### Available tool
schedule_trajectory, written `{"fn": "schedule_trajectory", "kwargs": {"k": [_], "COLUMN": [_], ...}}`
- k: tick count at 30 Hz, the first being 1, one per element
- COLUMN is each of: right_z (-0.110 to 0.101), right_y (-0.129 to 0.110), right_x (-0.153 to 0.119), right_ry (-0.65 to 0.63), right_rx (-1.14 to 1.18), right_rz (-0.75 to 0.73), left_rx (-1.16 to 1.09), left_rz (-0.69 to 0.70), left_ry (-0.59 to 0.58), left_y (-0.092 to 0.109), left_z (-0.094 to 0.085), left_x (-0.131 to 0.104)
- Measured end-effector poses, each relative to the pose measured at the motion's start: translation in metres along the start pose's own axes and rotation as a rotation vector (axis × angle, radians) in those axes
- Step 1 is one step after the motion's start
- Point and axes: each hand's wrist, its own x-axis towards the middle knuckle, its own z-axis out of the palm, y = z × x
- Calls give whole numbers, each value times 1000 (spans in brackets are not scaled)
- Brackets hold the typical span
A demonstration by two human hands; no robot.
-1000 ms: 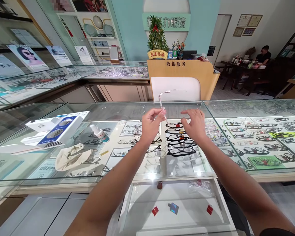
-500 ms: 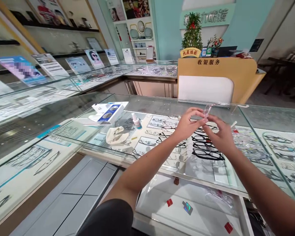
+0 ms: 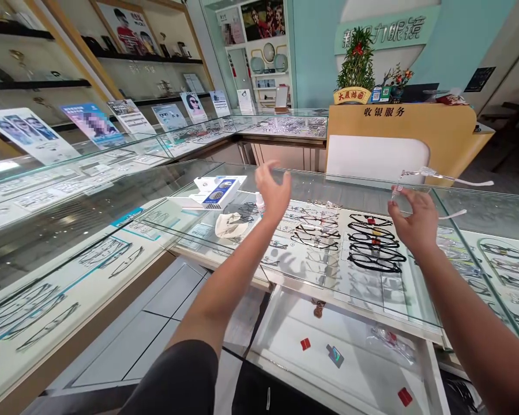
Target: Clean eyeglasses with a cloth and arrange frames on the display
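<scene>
A pair of clear-framed eyeglasses [image 3: 428, 172] hangs above the glass counter, its temples pointing right. My right hand [image 3: 417, 222] pinches the frame at the lens end between thumb and fingers. My left hand [image 3: 274, 187] hovers with curved fingers spread apart and nothing between them. Just behind its wrist, the white spray bottle [image 3: 260, 202] is partly hidden. Nearby on the counter lie a cream cloth [image 3: 231, 225] and a white and blue box [image 3: 220, 191] with its flap raised.
Rows of black-framed glasses [image 3: 375, 245] show beneath the glass top. Below the counter edge, an open white drawer [image 3: 281, 340] holds red tags and a plastic bag [image 3: 391, 344]. The yellow cashier desk [image 3: 372, 124] stands beyond the counter. Sign cards [image 3: 90, 124] line the left showcase.
My left hand has let go of the eyeglasses and moved left toward the spray bottle. My right hand has shifted right with the eyeglasses. The view has turned slightly left.
</scene>
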Motion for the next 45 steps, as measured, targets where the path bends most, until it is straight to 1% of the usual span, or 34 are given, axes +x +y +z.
{"fn": "schedule_trajectory", "kwargs": {"k": [1,2,4,6,9,11,13,15,17,20,22,24,26,28,31,33,37,40,42,45], "right_z": [0,1,2,3,4,3,0,-3,-4,-3,-2,-1,-2,-4,-6,-8,-13,-16,-18,-18], "right_y": [1,1,2,2,2,3,3,2,1,0,1,2,3,2,-3,-9,-23,-32,-37,-40], "right_x": [0,0,-1,-2,-3,-1,1,4,6,6,5,4,5,6,8,8,6,6,6,6], "right_ry": [0,-2,-8,-6,12,30,61,98,126,127,123,118,99,80,72,56,-53,-114,-125,-127], "right_rx": [-6,-13,-23,-30,-50,-63,-66,-64,-65,-62,-57,-43,-17,19,97,179,395,477,492,492], "right_rz": [2,2,2,3,15,25,40,57,72,65,64,71,78,97,148,193,295,333,339,331], "left_rx": [51,87,117,104,70,35,-27,-122,-227,-423,-620,-791,-909,-978,-1014,-1024,-1113,-1169,-1179,-1181], "left_rz": [-53,-112,-236,-317,-388,-391,-358,-306,-253,-209,-233,-306,-382,-427,-460,-492,-549,-584,-604,-604], "left_ry": [34,42,1,-65,-156,-196,-227,-276,-347,-457,-563,-695,-820,-918,-1020,-1075,-1199,-1287,-1289,-1221], "left_y": [-12,-24,-46,-65,-83,-84,-77,-62,-38,6,35,58,72,76,72,67,63,66,69,74], "left_z": [-9,-18,-35,-48,-61,-62,-55,-41,-20,16,39,57,71,81,88,88,76,67,64,63], "left_x": [1,-1,-7,-15,-25,-28,-27,-23,-19,-18,-23,-29,-36,-42,-47,-51,-57,-58,-58,-60]}}
